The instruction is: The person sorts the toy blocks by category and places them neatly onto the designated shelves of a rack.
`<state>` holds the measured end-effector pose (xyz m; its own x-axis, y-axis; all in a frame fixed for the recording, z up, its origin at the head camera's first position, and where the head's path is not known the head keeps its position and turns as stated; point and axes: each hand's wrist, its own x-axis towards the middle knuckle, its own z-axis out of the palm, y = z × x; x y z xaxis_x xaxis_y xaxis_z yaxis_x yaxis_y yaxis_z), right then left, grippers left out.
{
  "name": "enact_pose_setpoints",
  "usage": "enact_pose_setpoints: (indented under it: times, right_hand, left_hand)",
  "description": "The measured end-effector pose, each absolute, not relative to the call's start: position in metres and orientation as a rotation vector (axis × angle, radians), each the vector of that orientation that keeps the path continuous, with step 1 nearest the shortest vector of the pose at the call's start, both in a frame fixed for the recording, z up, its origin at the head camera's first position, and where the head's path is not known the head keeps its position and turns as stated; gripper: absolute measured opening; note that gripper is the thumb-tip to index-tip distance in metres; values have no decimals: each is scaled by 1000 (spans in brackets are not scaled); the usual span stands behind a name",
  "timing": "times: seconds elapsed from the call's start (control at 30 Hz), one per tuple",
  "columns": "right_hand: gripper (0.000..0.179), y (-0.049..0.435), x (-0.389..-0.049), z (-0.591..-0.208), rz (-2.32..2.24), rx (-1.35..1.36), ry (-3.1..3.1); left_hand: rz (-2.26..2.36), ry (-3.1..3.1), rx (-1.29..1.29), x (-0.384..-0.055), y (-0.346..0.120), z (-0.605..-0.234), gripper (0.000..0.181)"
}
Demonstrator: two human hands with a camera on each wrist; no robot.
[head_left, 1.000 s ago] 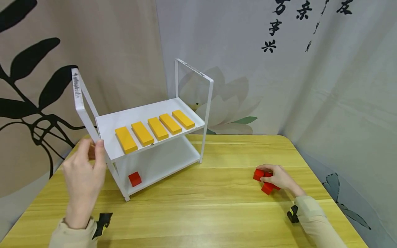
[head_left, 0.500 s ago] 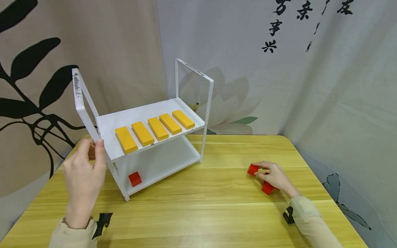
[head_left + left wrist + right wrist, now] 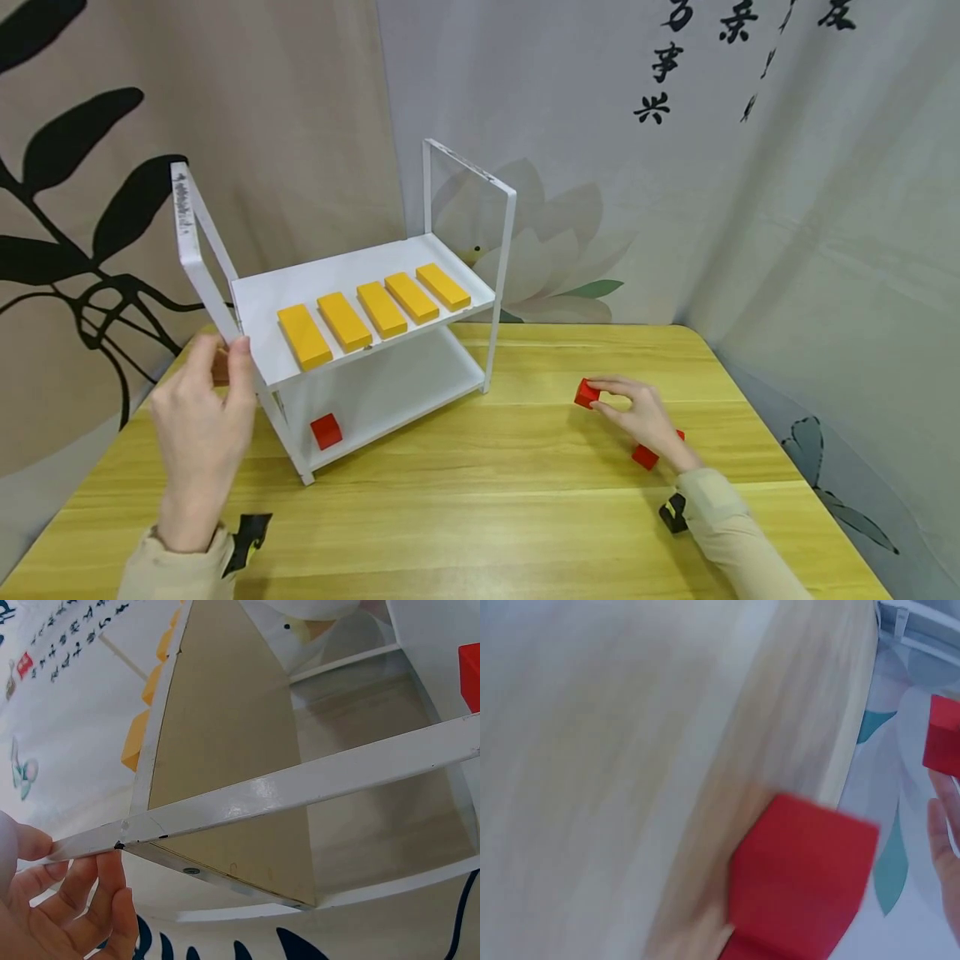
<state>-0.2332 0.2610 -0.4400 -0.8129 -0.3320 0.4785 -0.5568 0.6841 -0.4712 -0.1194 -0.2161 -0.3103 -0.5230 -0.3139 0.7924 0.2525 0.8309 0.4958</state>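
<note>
In the head view my left hand (image 3: 202, 425) pinches the left upright of a white two-tier rack (image 3: 360, 257); the left wrist view shows the thumb and fingers on that white bar (image 3: 262, 796). At the right, my right hand (image 3: 637, 417) holds a red cube (image 3: 587, 393) between thumb and fingertips, lifted above the table. The same held cube (image 3: 943, 735) appears at the right edge of the right wrist view. Under the right wrist lie more red cubes (image 3: 645, 456), partly hidden by the hand. Another red cube (image 3: 326, 431) sits on the rack's lower shelf, towards the left.
Several yellow blocks (image 3: 381, 310) lie in a row along the upper shelf. The rack stands on a wooden table (image 3: 480, 517), near its back left. A printed curtain (image 3: 555, 100) hangs behind the table.
My right hand has lifted a red cube away from the other cubes and moved left and towards the back with it. The left hand has stayed on the rack's upright.
</note>
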Motion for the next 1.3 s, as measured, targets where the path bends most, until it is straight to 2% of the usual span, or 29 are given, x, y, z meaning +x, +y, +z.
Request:
enact_pose_setpoints:
  times: [0.5, 1.3]
  right_hand:
    - [34, 211, -233, -427, 989, 841, -2268]
    - [31, 140, -236, -430, 1144, 1005, -2185]
  left_hand:
    - [-686, -2000, 46, -119, -217, -310, 30]
    - [-669, -2039, 22, -115, -217, -305, 27]
